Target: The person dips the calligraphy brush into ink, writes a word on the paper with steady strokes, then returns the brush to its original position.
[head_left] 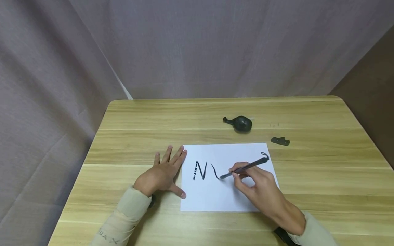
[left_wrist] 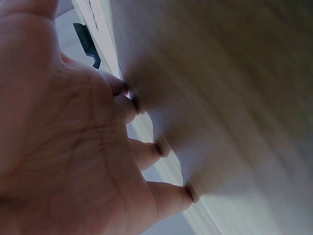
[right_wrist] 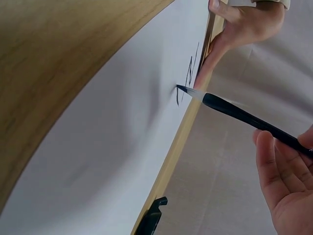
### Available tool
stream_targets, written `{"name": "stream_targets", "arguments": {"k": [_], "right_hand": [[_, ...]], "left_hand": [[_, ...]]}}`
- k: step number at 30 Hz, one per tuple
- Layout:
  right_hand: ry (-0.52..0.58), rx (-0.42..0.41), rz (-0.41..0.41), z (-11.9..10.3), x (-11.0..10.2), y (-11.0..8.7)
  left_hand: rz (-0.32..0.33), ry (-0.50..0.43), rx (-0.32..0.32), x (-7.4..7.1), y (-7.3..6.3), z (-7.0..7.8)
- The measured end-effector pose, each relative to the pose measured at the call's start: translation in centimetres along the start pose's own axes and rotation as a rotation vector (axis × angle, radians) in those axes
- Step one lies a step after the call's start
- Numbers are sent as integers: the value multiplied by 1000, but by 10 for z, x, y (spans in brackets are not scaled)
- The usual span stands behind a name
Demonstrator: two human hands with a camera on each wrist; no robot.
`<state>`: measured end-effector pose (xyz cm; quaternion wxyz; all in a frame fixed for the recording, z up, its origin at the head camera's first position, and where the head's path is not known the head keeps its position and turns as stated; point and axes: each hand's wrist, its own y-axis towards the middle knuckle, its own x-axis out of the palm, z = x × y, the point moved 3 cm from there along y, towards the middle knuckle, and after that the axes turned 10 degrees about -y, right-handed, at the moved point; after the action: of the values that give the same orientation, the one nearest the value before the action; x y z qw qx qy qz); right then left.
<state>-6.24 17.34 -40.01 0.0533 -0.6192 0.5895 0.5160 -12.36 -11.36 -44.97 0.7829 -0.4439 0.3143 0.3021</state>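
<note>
A sheet of white paper (head_left: 200, 201) lies on the table, bearing a black brushed "N" and a curved stroke to its right. My right hand (head_left: 261, 188) pinches a dark-handled writing brush (head_left: 250, 165), which slants down to the left with its loop end up. In the right wrist view the inked tip of the brush (right_wrist: 195, 93) meets the paper (right_wrist: 117, 117) at the low end of the curved stroke. My left hand (head_left: 161, 174) rests with fingers spread at the paper's left edge, its thumb and index fingertip at the sheet; the left wrist view shows its palm (left_wrist: 73, 142).
Behind the paper a dark, round-bodied object with a narrow neck (head_left: 241, 123) lies on the wooden table (head_left: 147, 119). A small dark brush rest with a wavy top (head_left: 280, 141) stands to its right. Grey curtain cloth (head_left: 197, 51) hangs beyond the far edge.
</note>
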Motion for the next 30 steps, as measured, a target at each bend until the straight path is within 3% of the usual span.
{"name": "stream_targets", "arguments": {"k": [30], "right_hand": [[-12, 29, 63, 31, 6, 23]], "left_hand": [[4, -14, 2, 0, -1, 0]]}}
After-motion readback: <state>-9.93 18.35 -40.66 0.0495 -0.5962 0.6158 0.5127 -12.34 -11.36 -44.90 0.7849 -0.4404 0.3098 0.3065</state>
